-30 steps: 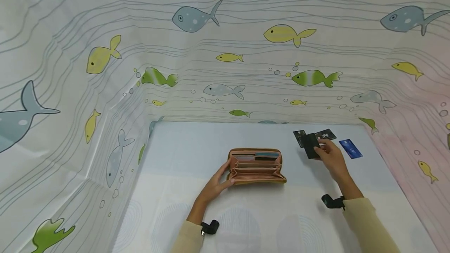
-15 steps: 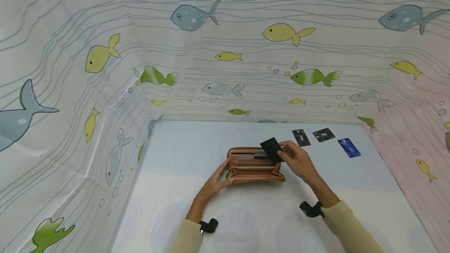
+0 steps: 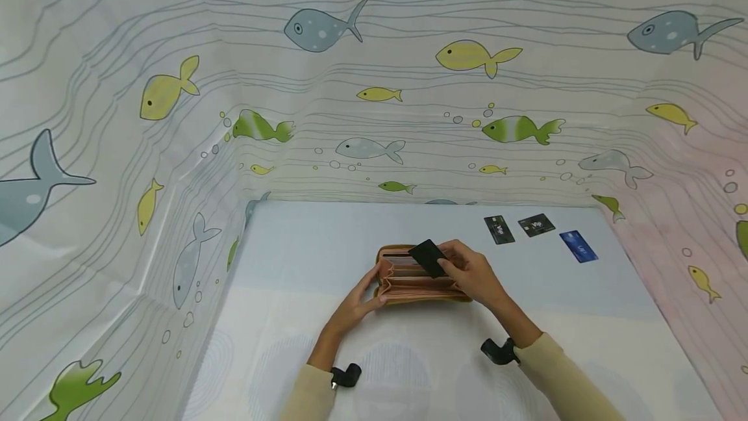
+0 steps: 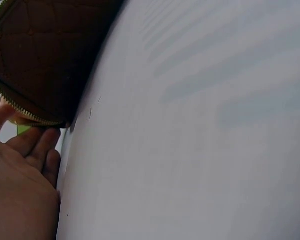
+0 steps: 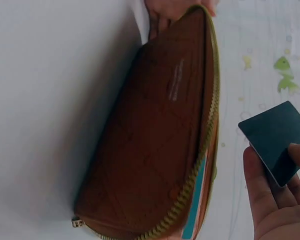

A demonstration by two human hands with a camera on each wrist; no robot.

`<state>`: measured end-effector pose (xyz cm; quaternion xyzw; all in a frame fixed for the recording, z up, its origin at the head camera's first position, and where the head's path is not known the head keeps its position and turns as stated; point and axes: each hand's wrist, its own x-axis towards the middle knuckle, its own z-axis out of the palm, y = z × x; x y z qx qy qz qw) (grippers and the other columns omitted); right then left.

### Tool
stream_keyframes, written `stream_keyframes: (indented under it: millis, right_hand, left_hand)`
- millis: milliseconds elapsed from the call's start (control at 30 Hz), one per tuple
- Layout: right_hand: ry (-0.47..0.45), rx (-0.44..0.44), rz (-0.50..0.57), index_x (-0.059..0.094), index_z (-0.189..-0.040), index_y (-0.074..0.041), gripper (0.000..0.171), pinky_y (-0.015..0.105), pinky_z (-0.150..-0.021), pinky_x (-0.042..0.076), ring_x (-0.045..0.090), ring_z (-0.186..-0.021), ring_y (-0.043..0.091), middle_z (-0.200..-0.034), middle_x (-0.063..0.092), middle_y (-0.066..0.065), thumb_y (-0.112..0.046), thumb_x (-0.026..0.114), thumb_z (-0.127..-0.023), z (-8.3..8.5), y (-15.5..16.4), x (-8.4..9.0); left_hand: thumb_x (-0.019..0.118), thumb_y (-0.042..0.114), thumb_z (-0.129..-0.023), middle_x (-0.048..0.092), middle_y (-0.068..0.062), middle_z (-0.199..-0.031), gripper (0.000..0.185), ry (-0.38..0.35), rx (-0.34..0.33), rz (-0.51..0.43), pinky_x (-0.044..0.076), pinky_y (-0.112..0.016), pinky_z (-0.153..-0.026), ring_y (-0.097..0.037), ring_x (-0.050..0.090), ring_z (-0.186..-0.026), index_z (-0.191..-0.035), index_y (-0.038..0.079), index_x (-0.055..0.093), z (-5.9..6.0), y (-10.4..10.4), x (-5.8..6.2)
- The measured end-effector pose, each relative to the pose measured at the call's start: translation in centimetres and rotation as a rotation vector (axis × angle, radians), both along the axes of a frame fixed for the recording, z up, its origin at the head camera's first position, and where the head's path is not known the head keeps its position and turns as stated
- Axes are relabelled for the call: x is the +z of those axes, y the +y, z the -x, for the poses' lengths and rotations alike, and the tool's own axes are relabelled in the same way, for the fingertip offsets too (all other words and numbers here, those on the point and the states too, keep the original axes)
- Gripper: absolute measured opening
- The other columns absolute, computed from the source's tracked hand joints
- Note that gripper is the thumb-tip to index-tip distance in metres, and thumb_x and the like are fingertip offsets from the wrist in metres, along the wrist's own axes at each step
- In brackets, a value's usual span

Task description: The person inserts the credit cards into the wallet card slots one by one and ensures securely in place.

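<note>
A brown zip-around wallet (image 3: pixel 421 293) stands unzipped on the table, its pleated pink compartments facing up. My left hand (image 3: pixel 352 309) grips its left end, thumb at the front corner and fingers along the side. In the left wrist view that hand (image 4: pixel 25 185) meets the quilted wallet (image 4: pixel 45 55) at the zip's end. Between thumb and fingers, my right hand (image 3: pixel 472 273) pinches a plain black card (image 3: pixel 427 256), tilted above the card slots. The right wrist view shows the card (image 5: pixel 272 135) apart from the wallet (image 5: pixel 150 125), with a teal card (image 5: pixel 194 205) tucked inside.
Two black cards marked "Vip" (image 3: pixel 499 230) (image 3: pixel 536 225) and a blue card (image 3: pixel 578 246) lie at the table's back right. Fish-patterned sheeting (image 3: pixel 374 122) rises behind and beside the white table (image 3: pixel 304 232).
My right hand has carried the black card left from beside the other cards to above the wallet, uncovering the cards there. The left hand stays on the wallet.
</note>
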<state>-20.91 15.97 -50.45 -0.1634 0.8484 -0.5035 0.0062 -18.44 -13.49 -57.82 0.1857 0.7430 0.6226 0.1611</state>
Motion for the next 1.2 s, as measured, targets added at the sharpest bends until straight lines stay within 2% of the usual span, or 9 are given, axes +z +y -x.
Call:
stream_keyframes:
  millis: [333, 467, 600, 733, 800, 833, 967, 1067, 1200]
  right_hand:
    - [0.046, 0.05, -0.003, 0.065, -0.118, -0.009, 0.024, 0.03, -0.076, 0.06, 0.075, -0.092, 0.026, -0.103, 0.072, 0.013, -0.005, 0.067, -0.095, -0.1, -2.2, -0.6]
    - [0.072, 0.054, -0.053, 0.066, -0.116, -0.011, 0.022, 0.032, -0.076, 0.061, 0.075, -0.093, 0.026, -0.106, 0.074, 0.013, -0.008, 0.069, -0.094, -0.4, -2.8, -1.0]
    - [0.051, 0.055, -0.112, 0.067, -0.114, -0.015, 0.02, 0.033, -0.076, 0.06, 0.075, -0.093, 0.024, -0.107, 0.075, 0.01, -0.012, 0.07, -0.094, -0.7, -3.3, -1.3]
    - [0.045, 0.063, -0.129, 0.068, -0.113, -0.016, 0.02, 0.043, -0.082, 0.06, 0.076, -0.093, 0.022, -0.108, 0.075, 0.011, -0.011, 0.07, -0.093, -0.8, -3.6, -1.5]
    - [0.054, 0.06, -0.133, 0.069, -0.111, -0.016, 0.02, 0.053, -0.096, 0.052, 0.076, -0.092, 0.023, -0.107, 0.075, 0.013, -0.009, 0.071, -0.092, -0.8, -3.6, -1.6]
    - [0.056, 0.057, -0.135, 0.069, -0.11, -0.016, 0.02, 0.057, -0.098, 0.049, 0.076, -0.091, 0.024, -0.107, 0.076, 0.013, -0.009, 0.072, -0.092, -0.8, -3.7, -1.7]
    - [0.058, 0.065, -0.149, 0.069, -0.11, -0.015, 0.019, 0.051, -0.096, 0.052, 0.076, -0.091, 0.024, -0.105, 0.076, 0.013, -0.009, 0.072, -0.092, -0.8, -3.7, -1.9]
    - [0.06, 0.082, -0.163, 0.068, -0.109, -0.015, 0.018, 0.037, -0.076, 0.061, 0.076, -0.09, 0.022, -0.104, 0.077, 0.011, -0.01, 0.071, -0.092, -0.8, -3.6, -2.1]
    - [0.096, 0.098, -0.173, 0.067, -0.107, -0.018, 0.017, 0.038, -0.079, 0.059, 0.076, -0.087, 0.02, -0.101, 0.077, 0.009, -0.011, 0.072, -0.092, -0.7, -3.6, -2.5]
  left_hand:
    - [0.06, 0.016, -0.099, 0.015, -0.013, -0.168, 0.076, 0.0, 0.0, 0.003, 0.01, -0.06, -0.122, -0.033, 0.01, -0.155, -0.16, 0.005, 0.016, -0.1, -0.1, 0.4]
    - [0.06, 0.016, -0.099, 0.015, -0.014, -0.167, 0.076, -0.006, -0.003, 0.013, 0.01, -0.059, -0.122, -0.033, 0.01, -0.155, -0.16, 0.005, 0.016, 0.0, -0.2, 0.3]
    - [0.06, 0.016, -0.099, 0.013, -0.01, -0.168, 0.078, -0.011, 0.001, 0.033, 0.009, -0.056, -0.123, -0.028, 0.007, -0.156, -0.161, 0.01, 0.014, 0.4, -0.1, -1.7]
    - [0.06, 0.016, -0.099, 0.012, -0.005, -0.169, 0.077, -0.006, 0.027, 0.03, 0.008, -0.055, -0.123, -0.024, 0.006, -0.156, -0.162, 0.017, 0.015, 0.7, -0.1, -3.5]
    - [0.061, 0.016, -0.099, 0.013, -0.004, -0.168, 0.077, 0.001, 0.038, 0.017, 0.009, -0.056, -0.123, -0.024, 0.007, -0.156, -0.162, 0.02, 0.017, 0.7, -0.1, -3.8]
    - [0.062, 0.017, -0.099, 0.014, -0.003, -0.168, 0.076, 0.003, 0.041, 0.011, 0.009, -0.056, -0.123, -0.024, 0.008, -0.156, -0.161, 0.022, 0.018, 0.7, -0.1, -3.9]
    - [0.063, 0.021, -0.098, 0.017, 0.0, -0.168, 0.076, 0.016, 0.052, 0.001, 0.011, -0.055, -0.124, -0.022, 0.01, -0.156, -0.161, 0.027, 0.021, 0.6, -0.1, -4.1]
    - [0.063, 0.022, -0.098, 0.017, 0.0, -0.168, 0.076, 0.017, 0.047, 0.014, 0.011, -0.055, -0.123, -0.022, 0.01, -0.156, -0.161, 0.027, 0.02, 0.7, -0.1, -4.1]
    - [0.061, 0.019, -0.099, 0.015, -0.002, -0.168, 0.076, 0.011, 0.034, 0.034, 0.01, -0.054, -0.123, -0.023, 0.009, -0.156, -0.161, 0.023, 0.018, 0.8, -0.1, -3.9]
